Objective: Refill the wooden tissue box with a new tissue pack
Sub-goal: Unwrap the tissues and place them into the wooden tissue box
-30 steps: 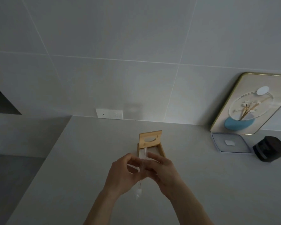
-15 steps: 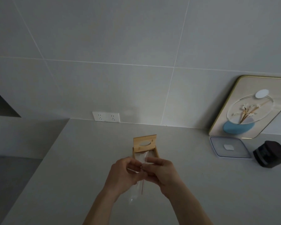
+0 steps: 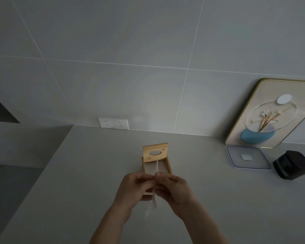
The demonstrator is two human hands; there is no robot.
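Note:
The wooden tissue box (image 3: 169, 164) lies on the grey counter with its slotted lid (image 3: 155, 152) tipped up at the far end. A tissue pack in clear wrapping (image 3: 151, 169) rests inside the box. My left hand (image 3: 134, 189) and my right hand (image 3: 173, 189) meet over the near end of the box. Both pinch a thin strip of the pack's wrapping (image 3: 155, 198), which hangs down between them with a reddish edge. The near end of the box is hidden by my fingers.
A flat clear lid (image 3: 246, 158) and a black object (image 3: 292, 164) sit at the right, below a gold-framed picture (image 3: 271, 115) leaning on the tiled wall. A double wall socket (image 3: 113, 123) lies behind the box. The counter's left edge (image 3: 42, 171) drops off to a lower floor.
The view has shifted slightly, so the box and hands sit a little lower and left. My hands have closed in together on the strip, which now hangs shorter below them.

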